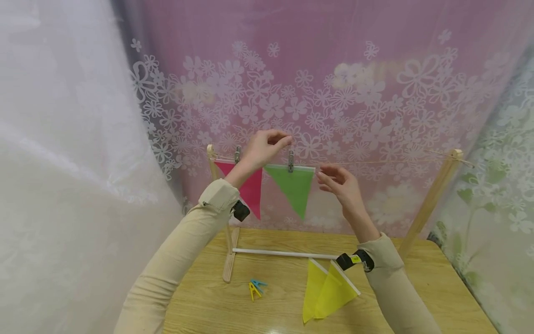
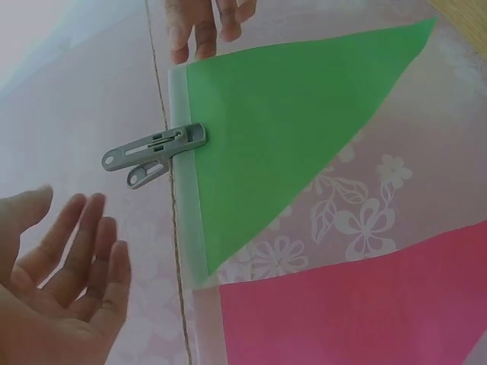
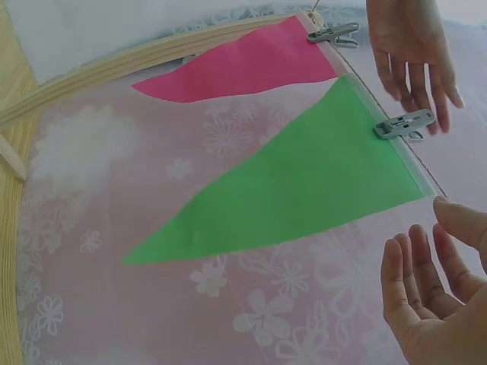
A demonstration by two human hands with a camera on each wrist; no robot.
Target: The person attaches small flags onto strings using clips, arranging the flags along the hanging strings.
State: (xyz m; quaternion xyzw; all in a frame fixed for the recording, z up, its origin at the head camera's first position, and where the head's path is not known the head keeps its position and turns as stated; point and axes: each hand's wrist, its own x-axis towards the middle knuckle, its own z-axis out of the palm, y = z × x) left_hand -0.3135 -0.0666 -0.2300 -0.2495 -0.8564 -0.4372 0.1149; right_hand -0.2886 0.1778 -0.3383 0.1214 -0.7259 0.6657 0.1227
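Note:
A green pennant [image 1: 294, 185] hangs from a thin string [image 2: 176, 251], held by a grey clothespin [image 2: 156, 150] on its white top edge. Beside it a pink pennant [image 3: 243, 65] hangs from another grey clothespin [image 3: 333, 33]. Just above the green pennant's clothespin is my left hand [image 1: 269, 146], its fingers loosely bent and apart from it, holding nothing. My right hand [image 1: 340, 183] is by the green pennant's right top corner. Its thumb and fingers are spread apart with nothing between them, the thumb tip very close to the corner; whether it touches I cannot tell.
Wooden posts [image 1: 431, 202] carry the string at both ends, with a white rod [image 1: 283, 253] low between them. On the wooden table [image 1: 200, 297] lie two yellow pennants [image 1: 338, 292], a yellow clothespin [image 1: 254, 291] and a blue clothespin [image 1: 259, 283]. A flowered curtain [image 1: 317, 106] hangs behind.

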